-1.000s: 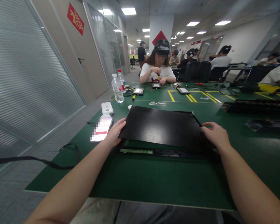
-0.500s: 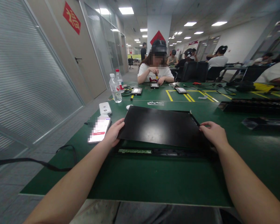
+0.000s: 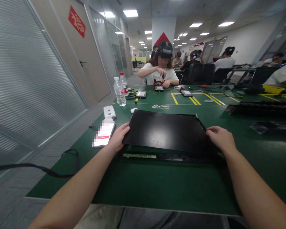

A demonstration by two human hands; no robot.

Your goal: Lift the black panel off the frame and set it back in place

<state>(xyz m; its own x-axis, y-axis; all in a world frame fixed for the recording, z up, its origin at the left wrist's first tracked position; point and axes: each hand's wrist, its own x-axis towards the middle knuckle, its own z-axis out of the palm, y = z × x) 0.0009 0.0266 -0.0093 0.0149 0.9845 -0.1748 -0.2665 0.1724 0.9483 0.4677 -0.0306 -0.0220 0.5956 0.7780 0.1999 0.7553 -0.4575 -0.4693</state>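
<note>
A thin, glossy black screen panel (image 3: pixel 162 130) lies between my hands, its near edge raised above a dark frame (image 3: pixel 181 157). Along the left part of that frame's front runs a narrow green circuit board (image 3: pixel 139 156). My left hand (image 3: pixel 119 135) is closed on the panel's left edge, thumb on top and the other fingers partly hidden under it. At the far right corner, my right hand (image 3: pixel 219 137) pinches the panel's right edge, close to the raised rim (image 3: pixel 200 122) of the frame. The underside of the panel is out of sight.
A phone (image 3: pixel 104 133) and a white charger (image 3: pixel 109 112) lie left of the panel, two water bottles (image 3: pixel 120 92) behind them. Across the green table (image 3: pixel 143 184) a co-worker (image 3: pixel 160 71) handles a hard drive (image 3: pixel 159 88). Long black parts (image 3: pixel 264 108) lie at right.
The view has shifted slightly, so everything sits a little further right and lower. My grip and the panel look nearly the same. The co-worker's raised hand has moved.
</note>
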